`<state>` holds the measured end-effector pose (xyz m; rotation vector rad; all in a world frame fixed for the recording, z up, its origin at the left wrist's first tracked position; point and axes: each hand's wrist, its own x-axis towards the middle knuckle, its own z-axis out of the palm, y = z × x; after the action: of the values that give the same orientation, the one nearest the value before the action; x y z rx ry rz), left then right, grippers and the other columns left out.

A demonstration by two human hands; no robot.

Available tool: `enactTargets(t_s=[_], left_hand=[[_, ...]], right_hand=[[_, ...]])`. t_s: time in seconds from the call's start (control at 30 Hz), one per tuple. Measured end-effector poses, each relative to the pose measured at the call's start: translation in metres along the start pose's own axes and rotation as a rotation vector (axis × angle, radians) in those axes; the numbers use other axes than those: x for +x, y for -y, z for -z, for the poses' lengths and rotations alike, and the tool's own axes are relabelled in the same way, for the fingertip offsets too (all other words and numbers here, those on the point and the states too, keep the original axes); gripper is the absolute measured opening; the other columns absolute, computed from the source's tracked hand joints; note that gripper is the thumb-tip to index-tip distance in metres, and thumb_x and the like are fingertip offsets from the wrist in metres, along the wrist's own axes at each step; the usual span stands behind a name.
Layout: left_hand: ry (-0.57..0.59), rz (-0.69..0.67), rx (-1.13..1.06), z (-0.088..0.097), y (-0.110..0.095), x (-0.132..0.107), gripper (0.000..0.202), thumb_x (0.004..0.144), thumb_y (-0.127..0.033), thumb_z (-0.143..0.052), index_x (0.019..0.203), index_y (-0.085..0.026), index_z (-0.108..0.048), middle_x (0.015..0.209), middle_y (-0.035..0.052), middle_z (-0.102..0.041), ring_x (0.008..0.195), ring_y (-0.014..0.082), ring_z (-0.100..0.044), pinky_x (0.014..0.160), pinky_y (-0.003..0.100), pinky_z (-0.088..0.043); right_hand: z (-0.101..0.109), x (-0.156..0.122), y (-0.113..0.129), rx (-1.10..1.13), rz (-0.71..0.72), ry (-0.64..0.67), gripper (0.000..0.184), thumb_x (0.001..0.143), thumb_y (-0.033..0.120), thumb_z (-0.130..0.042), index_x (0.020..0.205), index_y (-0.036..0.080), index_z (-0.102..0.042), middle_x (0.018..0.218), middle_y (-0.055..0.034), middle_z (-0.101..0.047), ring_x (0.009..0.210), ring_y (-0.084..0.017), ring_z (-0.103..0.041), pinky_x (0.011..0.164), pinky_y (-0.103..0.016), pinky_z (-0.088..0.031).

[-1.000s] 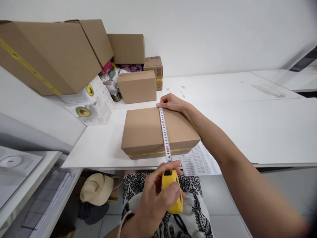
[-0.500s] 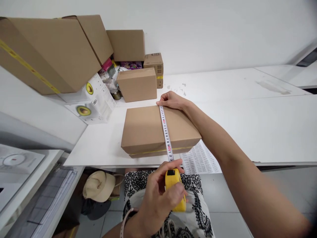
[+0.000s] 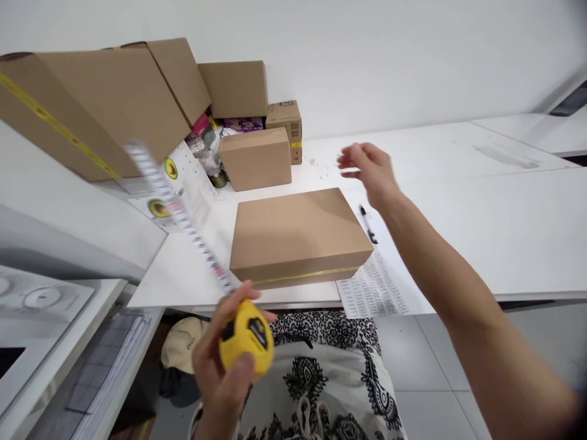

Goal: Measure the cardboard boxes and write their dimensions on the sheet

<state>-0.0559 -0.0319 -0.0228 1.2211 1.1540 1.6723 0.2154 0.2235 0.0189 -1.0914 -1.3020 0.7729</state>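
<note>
My left hand [image 3: 224, 360] is closed round a yellow tape measure [image 3: 250, 339] in front of the table edge. Its white blade [image 3: 197, 241] sticks out up and to the left, blurred by motion. A closed cardboard box [image 3: 298, 232] with yellow tape along its side lies on the table. Above the table, beyond the box's right far corner, my right hand [image 3: 369, 171] is raised with fingers loosely bent and apart, holding nothing. A black and white pen [image 3: 368, 225] and a printed sheet [image 3: 378, 287] lie right of the box, the sheet partly under it.
More cardboard boxes [image 3: 257, 159] stand at the back left, with a large tilted box [image 3: 105, 104] resting on a white avocado-print carton [image 3: 192, 183]. The white table [image 3: 481, 232] extends right. At lower left are a shelf with papers [image 3: 105, 360] and a cap [image 3: 181, 342].
The tape blade has come off the box and swung left with my left hand. My right hand has let go of the blade's end and moved right and up, uncovering the pen.
</note>
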Motion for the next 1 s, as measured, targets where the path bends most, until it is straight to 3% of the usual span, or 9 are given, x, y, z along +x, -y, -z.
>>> enactTargets(t_s=[0.1,0.17,0.27,0.37,0.43,0.57,0.67,0.8,1.0], left_hand=[[-0.128,-0.099,0.062,0.037,0.023,0.015,0.045,0.075,-0.036,-0.075,0.117,-0.020,-0.074,0.107,0.0079,-0.071,0.072,0.0192,-0.070,0.061,0.028,-0.061],[-0.073,0.014,0.013,0.053,0.043,0.025,0.047,0.073,-0.039,-0.077,0.115,-0.019,-0.075,0.106,0.0083,-0.072,0.070,0.0191,-0.070,0.061,0.028,-0.061],[0.022,0.165,-0.089,0.060,0.065,0.036,0.058,0.069,-0.054,-0.077,0.112,-0.015,-0.075,0.101,0.0115,-0.074,0.069,0.0221,-0.071,0.057,0.030,-0.059],[0.091,0.171,-0.121,0.054,0.061,0.046,0.064,0.066,-0.058,-0.078,0.112,-0.014,-0.075,0.100,0.0135,-0.074,0.069,0.0236,-0.072,0.054,0.030,-0.058],[0.131,0.117,-0.114,0.049,0.044,0.058,0.064,0.065,-0.056,-0.079,0.113,-0.015,-0.075,0.102,0.0131,-0.074,0.067,0.0232,-0.072,0.052,0.030,-0.057],[0.137,-0.038,-0.127,0.041,0.005,0.092,0.061,0.063,-0.055,-0.079,0.110,-0.015,-0.078,0.097,0.0102,-0.074,0.063,0.0203,-0.071,0.058,0.032,-0.060],[0.134,-0.071,-0.147,0.033,-0.012,0.111,0.058,0.065,-0.052,-0.078,0.108,-0.013,-0.078,0.096,0.0096,-0.074,0.068,0.0205,-0.072,0.062,0.031,-0.061],[0.114,-0.079,-0.095,0.019,-0.027,0.107,0.049,0.072,-0.048,-0.075,0.110,-0.016,-0.077,0.099,0.0079,-0.073,0.075,0.0211,-0.072,0.066,0.031,-0.061],[0.361,0.160,-0.140,-0.028,-0.043,0.085,0.047,0.073,-0.050,-0.075,0.105,-0.016,-0.078,0.098,0.0092,-0.073,0.069,0.0224,-0.073,0.056,0.029,-0.057]], right_hand=[[0.040,-0.050,-0.016,-0.088,-0.127,0.009,0.022,0.089,0.042,-0.058,0.094,0.023,-0.067,0.100,-0.0093,-0.071,0.100,-0.024,-0.067,0.087,-0.045,-0.056],[0.058,-0.089,-0.031,-0.176,-0.244,0.174,0.021,0.084,0.034,-0.058,0.097,0.024,-0.071,0.105,-0.0110,-0.072,0.106,-0.028,-0.067,0.091,-0.052,-0.056],[0.071,-0.136,-0.041,-0.252,-0.298,0.469,0.044,0.080,0.025,-0.057,0.122,0.029,-0.068,0.127,-0.0096,-0.068,0.121,-0.032,-0.060,0.099,-0.057,-0.052],[0.070,-0.156,-0.023,-0.219,-0.249,0.704,0.061,0.084,0.031,-0.060,0.144,0.033,-0.052,0.143,-0.0085,-0.057,0.124,-0.033,-0.058,0.099,-0.055,-0.054],[0.066,-0.154,0.000,-0.243,-0.197,0.715,0.069,0.086,0.039,-0.063,0.151,0.033,-0.043,0.147,-0.0099,-0.053,0.124,-0.034,-0.057,0.093,-0.051,-0.058],[0.051,-0.134,0.033,-0.389,-0.069,0.462,0.080,0.085,0.050,-0.066,0.156,0.034,-0.033,0.147,-0.0129,-0.051,0.112,-0.034,-0.061,0.078,-0.046,-0.062],[0.035,-0.118,0.033,-0.413,-0.037,0.349,0.083,0.086,0.053,-0.062,0.158,0.034,-0.027,0.149,-0.0139,-0.047,0.095,-0.029,-0.066,0.067,-0.042,-0.062],[0.018,-0.097,0.023,-0.319,-0.119,0.366,0.082,0.089,0.055,-0.056,0.159,0.036,-0.019,0.154,-0.0122,-0.042,0.085,-0.026,-0.067,0.053,-0.037,-0.059],[0.008,-0.052,0.009,-0.515,-0.102,0.285,0.070,0.088,0.057,-0.056,0.150,0.027,-0.044,0.148,-0.0148,-0.047,0.102,-0.031,-0.065,0.087,-0.051,-0.058]])
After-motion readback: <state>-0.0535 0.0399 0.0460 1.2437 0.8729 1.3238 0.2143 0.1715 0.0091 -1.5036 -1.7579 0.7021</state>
